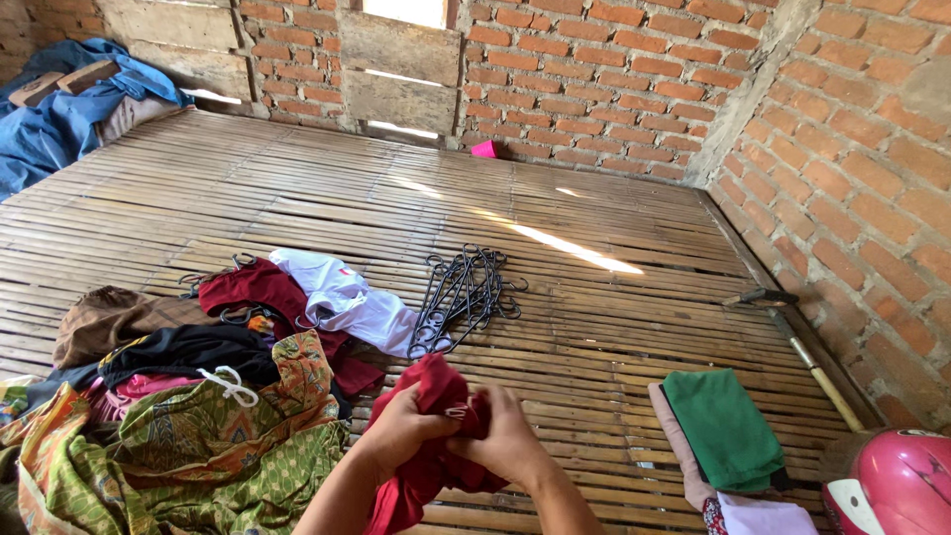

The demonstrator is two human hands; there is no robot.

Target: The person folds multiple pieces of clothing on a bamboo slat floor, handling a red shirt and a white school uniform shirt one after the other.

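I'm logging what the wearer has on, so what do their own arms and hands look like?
Both forearms are bare, with no sleeve in view. The left hand and right hand wear no gloves. No ring, watch or bracelet shows. Anything above the forearms is out of frame.

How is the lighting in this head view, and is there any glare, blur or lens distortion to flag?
Head view: daylight through gaps in the brick wall throws a blown-out streak across the bamboo floor; the top opening is overexposed; both hands, left and right, and the red garment are evenly lit and sharp; wide-angle lens bends the slats slightly near the edges.
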